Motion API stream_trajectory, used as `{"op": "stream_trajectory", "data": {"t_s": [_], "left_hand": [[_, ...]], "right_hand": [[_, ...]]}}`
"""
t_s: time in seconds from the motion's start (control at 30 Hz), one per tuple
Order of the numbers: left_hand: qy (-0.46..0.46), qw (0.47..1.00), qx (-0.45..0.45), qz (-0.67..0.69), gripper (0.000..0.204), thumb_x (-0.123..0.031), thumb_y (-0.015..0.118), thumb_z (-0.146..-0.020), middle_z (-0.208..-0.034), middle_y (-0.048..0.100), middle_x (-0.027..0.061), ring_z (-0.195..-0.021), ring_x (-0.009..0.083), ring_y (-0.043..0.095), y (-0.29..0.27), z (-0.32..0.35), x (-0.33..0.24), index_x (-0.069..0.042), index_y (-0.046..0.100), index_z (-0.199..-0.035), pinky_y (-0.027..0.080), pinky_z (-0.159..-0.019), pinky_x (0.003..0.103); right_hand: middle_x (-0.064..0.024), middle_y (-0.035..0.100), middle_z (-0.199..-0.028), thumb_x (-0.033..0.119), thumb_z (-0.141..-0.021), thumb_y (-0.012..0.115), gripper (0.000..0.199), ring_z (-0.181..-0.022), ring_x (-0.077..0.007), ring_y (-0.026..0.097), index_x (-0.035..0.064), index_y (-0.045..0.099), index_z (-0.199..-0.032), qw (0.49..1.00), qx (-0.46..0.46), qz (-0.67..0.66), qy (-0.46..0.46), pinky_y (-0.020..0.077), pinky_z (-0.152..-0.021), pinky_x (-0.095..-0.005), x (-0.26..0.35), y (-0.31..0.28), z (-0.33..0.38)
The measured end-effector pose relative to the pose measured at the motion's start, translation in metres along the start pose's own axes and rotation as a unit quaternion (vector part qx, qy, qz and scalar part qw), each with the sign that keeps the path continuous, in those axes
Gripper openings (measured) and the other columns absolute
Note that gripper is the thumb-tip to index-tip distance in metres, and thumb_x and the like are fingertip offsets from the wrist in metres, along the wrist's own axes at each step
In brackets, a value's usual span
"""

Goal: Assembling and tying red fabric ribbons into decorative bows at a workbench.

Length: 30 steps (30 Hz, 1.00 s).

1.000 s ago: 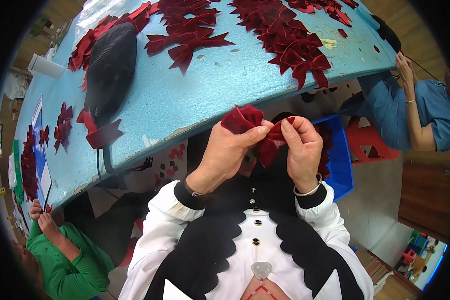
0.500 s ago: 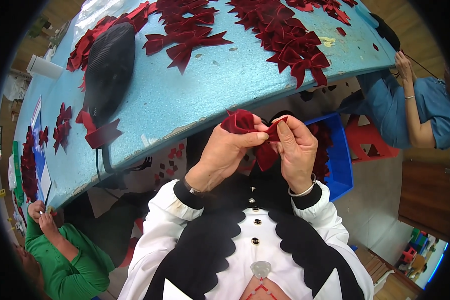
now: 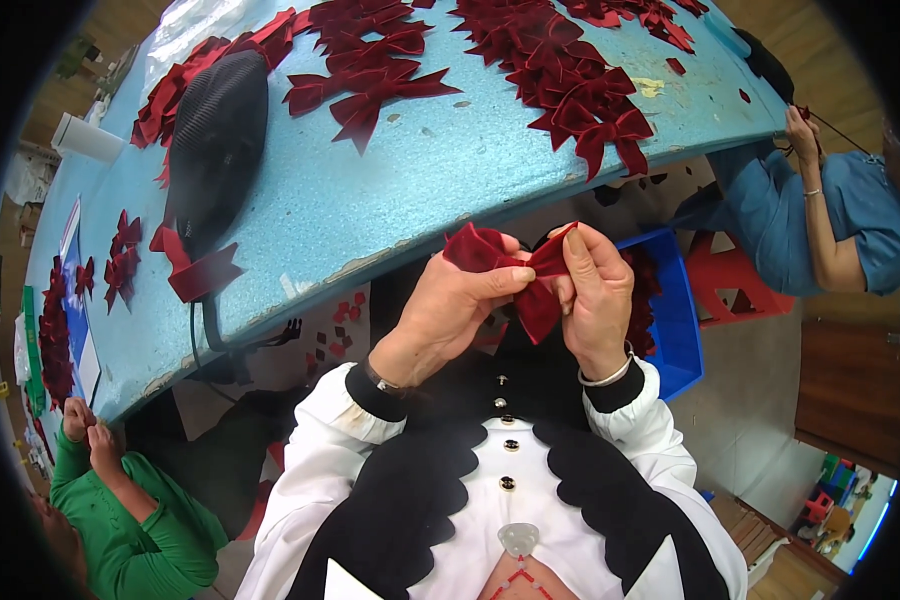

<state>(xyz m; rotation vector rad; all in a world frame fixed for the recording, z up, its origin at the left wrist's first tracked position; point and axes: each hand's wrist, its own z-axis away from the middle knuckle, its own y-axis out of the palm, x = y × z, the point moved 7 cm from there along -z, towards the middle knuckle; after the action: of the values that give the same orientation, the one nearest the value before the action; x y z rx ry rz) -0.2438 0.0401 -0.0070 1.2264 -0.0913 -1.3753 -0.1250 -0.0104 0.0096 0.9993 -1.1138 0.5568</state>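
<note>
Both of my hands hold a dark red velvet bow (image 3: 536,306) in front of my chest, just off the near table edge. My left hand (image 3: 460,297) pinches it close to the knot, thumb on top, with the left loop rising above the fingers. The right loop is gripped by the thumb and fingers of my right hand (image 3: 598,287). One tail hangs down between the hands. Fingers cover part of the knot and the back of the bow.
Rows of red bows (image 3: 585,95) lie on the light blue table (image 3: 450,150). A black mesh-covered object (image 3: 218,140) stands at left beside a red ribbon piece (image 3: 198,268). A blue crate (image 3: 676,320) sits at my right. People in green (image 3: 150,520) and blue (image 3: 850,210) work on either side.
My right fingers have drawn the right loop up and outward, so it is spread wider and more of it shows. My left hand keeps nearly the same place.
</note>
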Motion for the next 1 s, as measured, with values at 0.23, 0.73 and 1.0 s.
{"op": "stream_trajectory", "data": {"t_s": [0.23, 0.73, 1.0], "left_hand": [[0.054, 0.997, -0.03, 0.037, 0.023, 0.005, 0.064, -0.076, -0.089, 0.061, 0.0065, -0.086, 0.0152, 0.059, -0.009, -0.004, -0.006, -0.004, 0.052, -0.094, 0.046, -0.082, 0.029], [0.112, 0.991, -0.012, -0.076, 0.031, 0.006, 0.071, -0.071, -0.09, 0.061, 0.0081, -0.082, 0.0159, 0.062, 0.004, -0.001, -0.004, -0.001, 0.054, -0.096, 0.05, -0.075, 0.028], [0.084, 0.996, -0.012, -0.041, 0.035, 0.006, 0.071, -0.07, -0.09, 0.062, 0.0084, -0.082, 0.0168, 0.062, -0.005, -0.008, 0.003, -0.001, 0.052, -0.099, 0.05, -0.077, 0.029]], "right_hand": [[0.0005, 0.056, -0.068, 0.019, -0.093, 0.054, 0.022, -0.055, -0.0047, 0.047, -0.0001, 0.057, -0.104, 0.998, 0.016, -0.022, -0.052, 0.0435, -0.056, -0.0188, 0.015, -0.015, -0.009], [-0.0008, 0.061, -0.077, 0.014, -0.09, 0.059, 0.016, -0.065, -0.006, 0.056, -0.0011, 0.06, -0.092, 0.987, -0.007, 0.152, -0.058, 0.0452, -0.055, -0.0184, 0.008, -0.008, 0.001], [0.0004, 0.058, -0.07, 0.019, -0.092, 0.055, 0.02, -0.053, -0.0057, 0.046, -0.0001, 0.059, -0.095, 0.998, -0.006, 0.006, 0.069, 0.042, -0.052, -0.0199, -0.015, -0.017, -0.005]]}}
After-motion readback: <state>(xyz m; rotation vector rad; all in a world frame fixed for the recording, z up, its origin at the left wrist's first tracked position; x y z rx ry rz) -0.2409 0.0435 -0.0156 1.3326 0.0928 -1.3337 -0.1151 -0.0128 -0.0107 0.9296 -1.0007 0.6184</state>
